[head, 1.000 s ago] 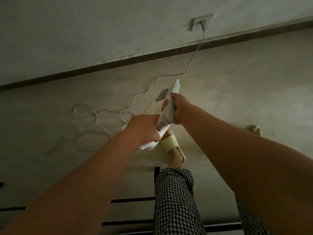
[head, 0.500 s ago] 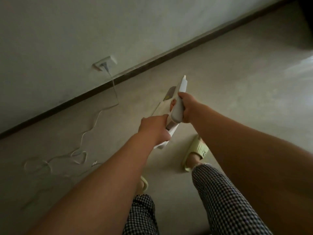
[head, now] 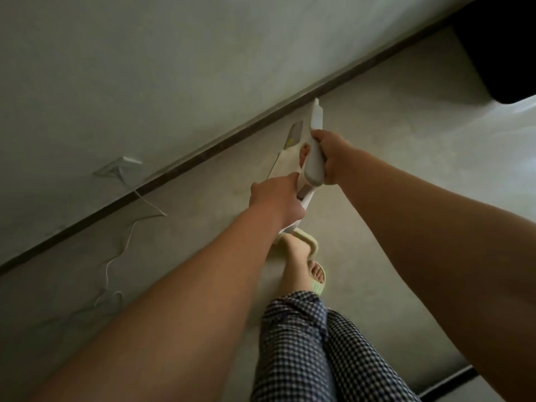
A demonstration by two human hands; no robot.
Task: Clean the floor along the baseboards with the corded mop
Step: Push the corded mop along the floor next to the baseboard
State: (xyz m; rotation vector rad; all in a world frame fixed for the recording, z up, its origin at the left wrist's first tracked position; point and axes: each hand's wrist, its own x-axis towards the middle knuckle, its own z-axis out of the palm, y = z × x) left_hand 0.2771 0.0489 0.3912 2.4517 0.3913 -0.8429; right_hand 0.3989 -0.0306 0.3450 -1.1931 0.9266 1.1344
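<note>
I hold a white corded mop (head: 314, 158) with both hands. My right hand (head: 333, 155) grips its white handle near the top. My left hand (head: 278, 203) grips the body lower down, just below the handle. The mop's lower part and head are hidden behind my arms. Its white cord (head: 127, 242) trails over the pale floor to a wall socket (head: 117, 168) at the left. The dark baseboard (head: 203, 153) runs diagonally along the wall, just beyond the mop's top.
My feet in pale green slippers (head: 310, 248) stand right under the mop. A dark object (head: 504, 44) fills the top right corner by the wall. Loose cord loops lie on the floor at the left.
The view has swung further right along the wall, so the socket and cord have shifted left. Both hands keep their grip on the mop, which now points closer to the baseboard.
</note>
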